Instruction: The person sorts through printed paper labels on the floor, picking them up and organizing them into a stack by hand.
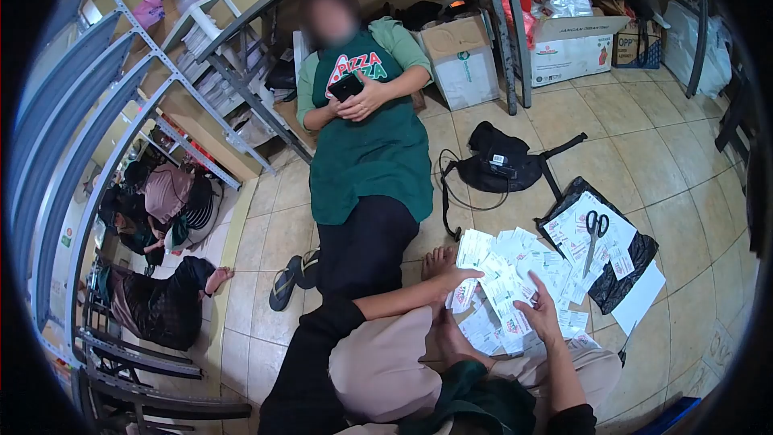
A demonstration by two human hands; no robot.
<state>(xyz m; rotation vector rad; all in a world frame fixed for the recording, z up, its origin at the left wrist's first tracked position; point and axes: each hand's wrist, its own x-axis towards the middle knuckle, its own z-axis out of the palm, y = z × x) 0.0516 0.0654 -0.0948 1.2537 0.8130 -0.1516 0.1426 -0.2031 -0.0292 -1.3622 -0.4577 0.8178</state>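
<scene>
My left hand (457, 281) is closed on a bunch of printed paper slips (477, 254), its thumb lying over their edge. On the other side of the pile, my right hand (543, 312) has its fingers apart, with the thumb at the edge of a slip (506, 300); whether it touches that slip is hard to tell. Many more loose slips (481, 324) with red and green print are spread on the floor between my legs. Black-handled scissors (595, 235) lie on printed sheets (573, 221) to the right of the pile.
A black plastic bag (618, 296) lies under the sheets, beside a white sheet (641, 298). Beyond is a black backpack (498, 163). A person in a green apron (370, 163) sits opposite, holding a phone (346, 87). Sandals (287, 283), boxes (459, 64) and metal shelving (149, 52) are around.
</scene>
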